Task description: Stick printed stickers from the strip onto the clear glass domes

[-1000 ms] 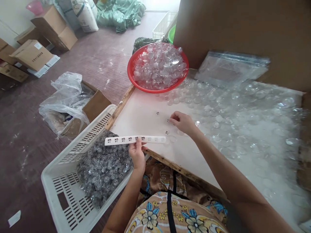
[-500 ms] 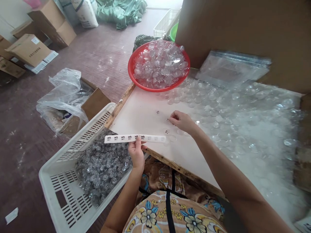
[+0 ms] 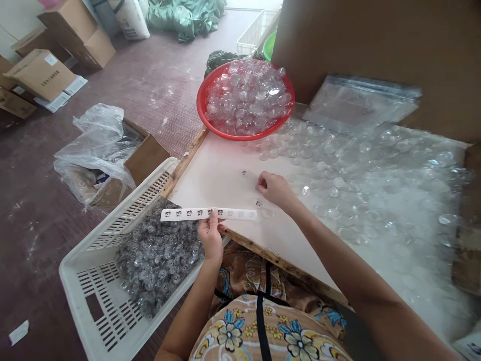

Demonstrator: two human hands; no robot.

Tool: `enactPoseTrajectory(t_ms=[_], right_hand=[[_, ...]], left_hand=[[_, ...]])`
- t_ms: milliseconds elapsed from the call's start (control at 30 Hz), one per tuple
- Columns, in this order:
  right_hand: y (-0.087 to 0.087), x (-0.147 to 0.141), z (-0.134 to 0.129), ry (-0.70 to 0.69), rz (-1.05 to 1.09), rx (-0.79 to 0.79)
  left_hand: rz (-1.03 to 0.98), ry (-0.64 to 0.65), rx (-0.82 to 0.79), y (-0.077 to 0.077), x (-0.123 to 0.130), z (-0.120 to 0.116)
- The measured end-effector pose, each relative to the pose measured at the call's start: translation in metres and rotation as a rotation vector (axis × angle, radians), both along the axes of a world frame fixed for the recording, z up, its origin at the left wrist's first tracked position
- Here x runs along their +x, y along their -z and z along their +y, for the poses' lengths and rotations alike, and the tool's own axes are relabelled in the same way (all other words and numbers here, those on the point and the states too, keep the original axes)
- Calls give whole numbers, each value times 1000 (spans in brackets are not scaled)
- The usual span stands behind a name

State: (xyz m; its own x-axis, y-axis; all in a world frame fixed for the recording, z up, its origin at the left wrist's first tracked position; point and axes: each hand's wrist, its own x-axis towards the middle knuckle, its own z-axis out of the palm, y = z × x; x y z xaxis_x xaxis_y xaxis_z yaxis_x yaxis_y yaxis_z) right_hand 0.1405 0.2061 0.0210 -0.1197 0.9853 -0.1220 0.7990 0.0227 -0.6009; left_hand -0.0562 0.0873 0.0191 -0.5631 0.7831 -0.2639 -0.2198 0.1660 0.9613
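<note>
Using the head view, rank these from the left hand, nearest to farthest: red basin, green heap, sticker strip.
1. Sticker strip: held in the left hand.
2. Red basin: at the table's far edge.
3. Green heap: beyond, at the picture's top.

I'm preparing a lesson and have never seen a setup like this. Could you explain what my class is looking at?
There is no machine: these are a person's bare hands, filmed by a camera worn on the head, looking forward and down. The left hand holds a white strip bearing small dark pictures. The right hand is pinched low over the white table; what its fingertips hold is too small to tell. Many clear discs lie on the table. More clear pieces fill a red basin, and a white basket holds dark-patterned pieces.
</note>
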Motion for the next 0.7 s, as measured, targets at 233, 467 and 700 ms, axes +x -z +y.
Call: enactPoseTrajectory(t_ms=[233, 467, 700], right_hand=[[-2, -35, 4, 4, 0, 48], [-23, -37, -26, -98, 223, 78], [-36, -70, -67, -289, 367, 112]], left_hand=[[13, 18, 25, -1, -1, 0], [4, 15, 2, -3, 1, 0], [28, 111, 26, -7, 0, -3]])
